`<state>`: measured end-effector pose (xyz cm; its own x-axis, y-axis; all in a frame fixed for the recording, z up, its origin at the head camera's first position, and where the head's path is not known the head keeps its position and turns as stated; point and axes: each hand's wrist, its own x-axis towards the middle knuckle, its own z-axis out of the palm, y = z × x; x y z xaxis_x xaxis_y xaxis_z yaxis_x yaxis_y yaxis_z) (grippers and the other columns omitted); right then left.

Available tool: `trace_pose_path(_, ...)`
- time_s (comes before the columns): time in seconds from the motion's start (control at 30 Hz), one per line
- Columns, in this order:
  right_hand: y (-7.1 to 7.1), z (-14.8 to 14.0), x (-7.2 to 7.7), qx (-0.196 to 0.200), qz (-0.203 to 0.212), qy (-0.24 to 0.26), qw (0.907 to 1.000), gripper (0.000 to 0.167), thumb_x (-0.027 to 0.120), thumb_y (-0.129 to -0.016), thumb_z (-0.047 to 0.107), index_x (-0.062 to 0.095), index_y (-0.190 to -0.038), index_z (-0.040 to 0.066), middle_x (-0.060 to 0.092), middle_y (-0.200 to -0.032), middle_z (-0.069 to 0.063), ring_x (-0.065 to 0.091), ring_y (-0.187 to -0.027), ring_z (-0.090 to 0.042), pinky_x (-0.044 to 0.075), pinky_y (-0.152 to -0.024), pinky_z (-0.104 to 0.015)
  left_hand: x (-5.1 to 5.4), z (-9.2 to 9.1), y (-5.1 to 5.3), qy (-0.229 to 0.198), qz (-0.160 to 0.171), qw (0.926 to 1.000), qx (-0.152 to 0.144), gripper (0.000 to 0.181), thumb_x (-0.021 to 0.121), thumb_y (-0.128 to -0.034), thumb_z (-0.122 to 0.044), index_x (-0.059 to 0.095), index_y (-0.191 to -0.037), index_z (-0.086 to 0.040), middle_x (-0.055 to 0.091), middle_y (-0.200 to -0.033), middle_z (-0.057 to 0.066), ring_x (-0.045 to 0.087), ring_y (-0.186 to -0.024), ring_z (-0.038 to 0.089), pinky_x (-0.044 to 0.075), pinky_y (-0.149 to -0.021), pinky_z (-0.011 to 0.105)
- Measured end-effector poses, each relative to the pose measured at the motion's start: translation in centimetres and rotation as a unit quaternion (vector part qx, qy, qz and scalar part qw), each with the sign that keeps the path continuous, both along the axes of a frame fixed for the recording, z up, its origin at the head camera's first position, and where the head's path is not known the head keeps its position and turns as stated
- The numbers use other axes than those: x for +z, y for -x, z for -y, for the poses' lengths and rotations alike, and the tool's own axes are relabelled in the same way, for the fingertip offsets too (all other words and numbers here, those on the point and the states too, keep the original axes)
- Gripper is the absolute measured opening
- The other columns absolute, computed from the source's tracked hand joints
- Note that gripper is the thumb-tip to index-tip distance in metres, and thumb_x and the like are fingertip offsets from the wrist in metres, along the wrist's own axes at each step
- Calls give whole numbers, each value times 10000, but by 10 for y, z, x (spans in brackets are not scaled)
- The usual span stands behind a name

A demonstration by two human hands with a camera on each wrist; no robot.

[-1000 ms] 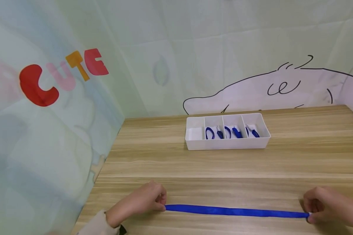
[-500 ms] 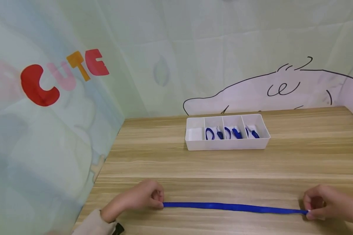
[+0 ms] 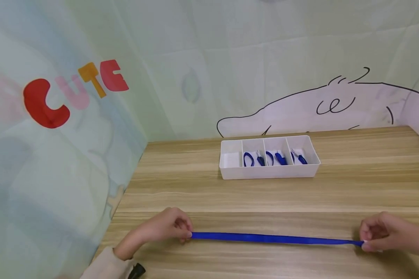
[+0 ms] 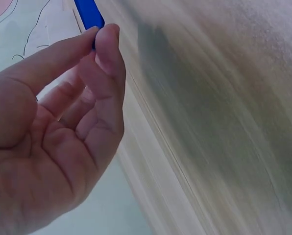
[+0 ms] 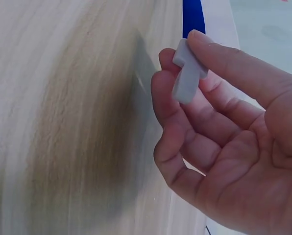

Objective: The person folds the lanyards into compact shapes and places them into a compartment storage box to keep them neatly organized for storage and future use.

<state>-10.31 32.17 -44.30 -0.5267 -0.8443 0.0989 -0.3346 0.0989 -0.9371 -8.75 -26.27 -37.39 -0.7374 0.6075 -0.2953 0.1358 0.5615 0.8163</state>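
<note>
A flat blue lanyard (image 3: 265, 238) stretches nearly straight between my two hands over the table in the head view. My left hand (image 3: 171, 224) pinches its left end between thumb and index finger. At the other end, my right hand (image 3: 384, 232) pinches the lanyard by its pale grey plastic clip (image 5: 189, 73). The right wrist view shows this clip between thumb and fingertips, with the blue band running on beyond. Only a short piece of the lanyard shows past the left fingertips in the left wrist view.
Farther back on the wooden table (image 3: 181, 186) stands a white divided tray (image 3: 269, 173). Blue looped lanyards (image 3: 281, 158) lie in its three right compartments; the leftmost holds nothing visible. Printed cloth (image 3: 202, 69) hangs behind the table and along its left side.
Both hands have shifted a little away from me across the table, the left one also slightly leftward. The lanyard has moved with them and stays stretched out. The tray has not moved.
</note>
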Motion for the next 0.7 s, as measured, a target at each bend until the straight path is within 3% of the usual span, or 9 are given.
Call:
trace_pose_path(0.27, 6, -3, 1, 5, 520, 317, 9981, 318, 578, -860, -243, 644, -986, 42, 655, -781, -130, 642, -661, -186, 517, -485, -325, 1, 6, 6, 82, -129, 9993, 327, 74, 701, -926, -58, 709, -885, 2, 683, -724, 29, 625, -660, 104, 516, -604, 218)
trace_pose_path(0.53, 10, -6, 10, -470, 1358, -129, 9895, 187, 518, -960, -135, 639, -1008, -1, 670, -804, -123, 595, -648, -209, 405, -453, -393, 4, 10, 15, -131, -182, 9981, 566, 139, 675, -948, -60, 695, -953, 77, 702, -816, 143, 672, -729, 197, 563, -656, 261)
trace_pose_path(0.7, 12, -6, 17, -660, 1519, -252, 9859, 146, 514, -973, -108, 632, -1007, -29, 663, -805, -121, 573, -643, -207, 376, -461, -403, 8, 10, 17, -90, -200, 9975, 674, 143, 656, -956, -66, 693, -969, 72, 700, -831, 167, 675, -751, 266, 562, -656, 266)
